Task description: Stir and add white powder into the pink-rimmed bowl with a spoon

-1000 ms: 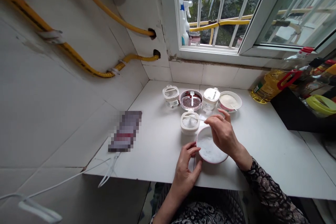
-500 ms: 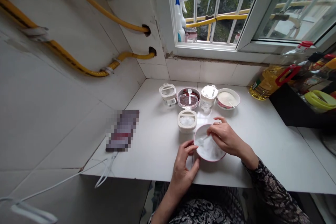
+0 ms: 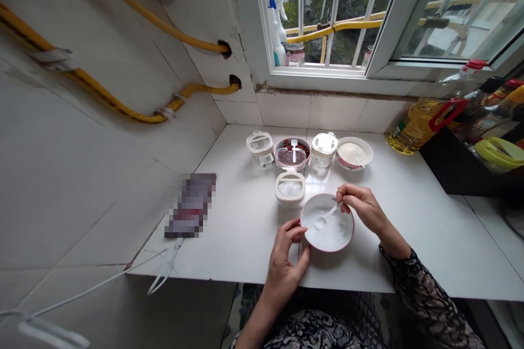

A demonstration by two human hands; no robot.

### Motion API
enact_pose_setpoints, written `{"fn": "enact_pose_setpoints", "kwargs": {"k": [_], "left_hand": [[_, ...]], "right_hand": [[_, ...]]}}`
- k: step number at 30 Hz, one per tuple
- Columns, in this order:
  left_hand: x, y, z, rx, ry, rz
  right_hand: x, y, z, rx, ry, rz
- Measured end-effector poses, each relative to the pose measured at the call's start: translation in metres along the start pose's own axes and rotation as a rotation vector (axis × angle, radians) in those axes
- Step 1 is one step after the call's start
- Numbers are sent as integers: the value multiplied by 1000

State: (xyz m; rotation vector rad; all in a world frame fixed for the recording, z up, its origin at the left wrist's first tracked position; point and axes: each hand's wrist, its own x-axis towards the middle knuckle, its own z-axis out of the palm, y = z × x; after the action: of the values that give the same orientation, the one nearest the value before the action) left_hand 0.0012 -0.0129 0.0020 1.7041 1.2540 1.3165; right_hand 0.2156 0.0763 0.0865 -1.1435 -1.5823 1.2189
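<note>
A bowl (image 3: 327, 240) of white grains stands near the counter's front edge. My left hand (image 3: 286, 253) grips its left rim between fingers and thumb. Above the bowl's right side, my right hand (image 3: 362, 207) pinches the handle of a small white spoon (image 3: 320, 223), whose scoop is over the white grains. Just behind the bowl stands a clear jar with a cream lid (image 3: 290, 188), white stuff inside. Farther back are another lidded jar (image 3: 261, 147), a bowl of dark red bits with a clear lid and white spoon (image 3: 293, 151), a third jar (image 3: 323, 150) and a bowl of pale grains (image 3: 354, 154).
A pixelated flat object (image 3: 190, 205) lies at the counter's left, with a white cable (image 3: 164, 272) beside it. At the back right are an oil bottle (image 3: 413, 122) and a black box (image 3: 454, 166) of bottles. A window is behind.
My right hand has moved back to the right and up from over the bowl, so the spoon now shows. My left hand has stayed at the rim.
</note>
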Motion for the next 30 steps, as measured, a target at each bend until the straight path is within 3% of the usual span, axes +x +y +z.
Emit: {"fn": "enact_pose_setpoints", "kwargs": {"k": [7, 12, 16, 19, 22, 24, 27, 30], "left_hand": [[0, 1, -1, 4, -7, 4], [1, 0, -1, -1, -6, 2], [1, 0, 0, -9, 0, 5], [1, 0, 0, -19, -1, 12], [1, 1, 0, -31, -1, 11], [2, 2, 0, -37, -5, 1], [2, 2, 0, -41, -10, -9], [2, 2, 1, -37, 1, -7]], "right_hand": [[4, 0, -1, 126, 67, 79], [7, -2, 4, 161, 127, 35], [10, -12, 16, -31, 218, -114], [14, -19, 27, -311, 266, -333], [18, -20, 37, -569, 226, -632], [20, -19, 42, -689, 163, -754], [18, -19, 42, -732, 129, -797], [14, -23, 32, -658, 194, -760]]}}
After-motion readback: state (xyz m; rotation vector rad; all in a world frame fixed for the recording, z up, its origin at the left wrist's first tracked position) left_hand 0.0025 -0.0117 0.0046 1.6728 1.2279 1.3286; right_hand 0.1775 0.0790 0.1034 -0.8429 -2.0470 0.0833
